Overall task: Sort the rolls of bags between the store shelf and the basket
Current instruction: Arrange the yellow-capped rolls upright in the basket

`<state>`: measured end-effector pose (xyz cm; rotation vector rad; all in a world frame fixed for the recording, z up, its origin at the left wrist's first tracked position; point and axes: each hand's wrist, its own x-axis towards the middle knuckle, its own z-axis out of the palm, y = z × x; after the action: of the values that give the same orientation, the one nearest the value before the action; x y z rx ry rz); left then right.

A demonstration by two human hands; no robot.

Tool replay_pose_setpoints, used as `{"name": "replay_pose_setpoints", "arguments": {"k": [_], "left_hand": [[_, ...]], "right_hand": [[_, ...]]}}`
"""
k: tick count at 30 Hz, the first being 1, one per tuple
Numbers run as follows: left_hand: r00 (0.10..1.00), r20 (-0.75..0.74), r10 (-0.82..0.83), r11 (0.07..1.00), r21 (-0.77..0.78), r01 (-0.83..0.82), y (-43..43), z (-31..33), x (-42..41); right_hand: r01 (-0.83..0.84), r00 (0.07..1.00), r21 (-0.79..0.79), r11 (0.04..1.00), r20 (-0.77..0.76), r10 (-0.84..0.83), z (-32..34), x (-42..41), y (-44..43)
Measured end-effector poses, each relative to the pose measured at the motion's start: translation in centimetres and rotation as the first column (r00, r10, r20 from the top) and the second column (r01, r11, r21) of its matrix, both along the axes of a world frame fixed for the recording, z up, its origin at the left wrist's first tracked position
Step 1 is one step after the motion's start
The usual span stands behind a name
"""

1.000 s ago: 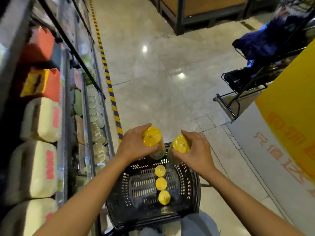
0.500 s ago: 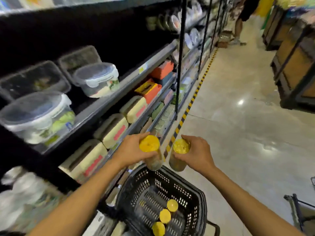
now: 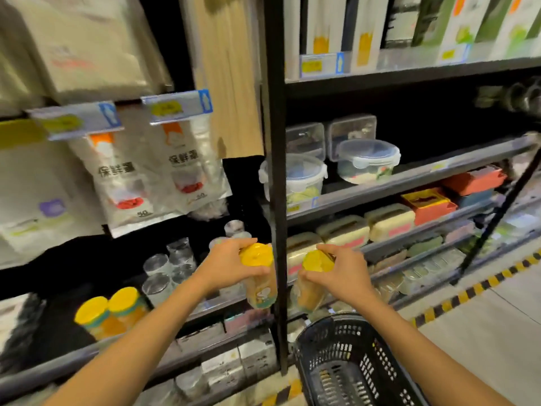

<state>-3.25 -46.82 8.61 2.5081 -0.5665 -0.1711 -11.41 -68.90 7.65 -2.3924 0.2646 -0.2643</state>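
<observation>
My left hand (image 3: 227, 268) grips a roll of bags with a yellow cap (image 3: 259, 273), held upright in front of the shelf post. My right hand (image 3: 342, 272) grips a second yellow-capped roll (image 3: 311, 281) just right of the post. Two more yellow-capped rolls (image 3: 109, 310) stand on the store shelf (image 3: 73, 358) at the lower left. The black plastic basket (image 3: 345, 361) sits below my right hand; its contents are out of view.
A black vertical shelf post (image 3: 276, 200) stands between my two hands. Clear glass jars (image 3: 169, 268) crowd the shelf behind the left roll. Hanging bag packs (image 3: 152, 171), lidded food containers (image 3: 366, 159) and boxes fill the other shelves. A yellow-black floor stripe (image 3: 483, 284) runs at right.
The view has swung left from the aisle floor and basket to face the shelf. Both hands still hold their rolls, now raised in front of the shelf instead of over the basket.
</observation>
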Motion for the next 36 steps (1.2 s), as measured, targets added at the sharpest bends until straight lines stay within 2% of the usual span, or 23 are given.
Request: {"name": "replay_pose_setpoints", "arguments": {"k": [4,10,17,28,34,36], "left_hand": [[0.997,0.009,0.077,0.994,-0.075,-0.076,7.4,0.7,-0.9],[0.969,0.049,0.241,0.969,-0.066,-0.238,19.0,1.2,-1.9],[0.886,0.148,0.440,0.898,-0.097,-0.429,29.9,1.5,-1.3],[0.834,0.126,0.537,0.838,-0.200,-0.508,35.4,-0.5,3.0],[0.856,0.108,0.505,0.859,-0.164,-0.486,36.5,-4.8,6.2],[0.858,0.102,0.504,0.861,-0.144,-0.489,36.8,-6.1,7.3]], "right_hand": [[-0.106,0.994,-0.011,0.994,0.017,0.106,0.6,1.8,6.7],[-0.205,0.978,-0.050,0.978,0.022,0.206,1.2,4.2,17.3],[-0.292,0.953,-0.119,0.949,0.051,0.300,1.7,7.2,28.8],[-0.375,0.924,-0.082,0.923,0.049,0.380,1.3,13.5,37.7],[-0.412,0.905,-0.064,0.909,0.088,0.417,-2.4,17.3,40.0],[-0.424,0.902,-0.059,0.904,0.058,0.427,-3.7,18.6,40.7]]}}
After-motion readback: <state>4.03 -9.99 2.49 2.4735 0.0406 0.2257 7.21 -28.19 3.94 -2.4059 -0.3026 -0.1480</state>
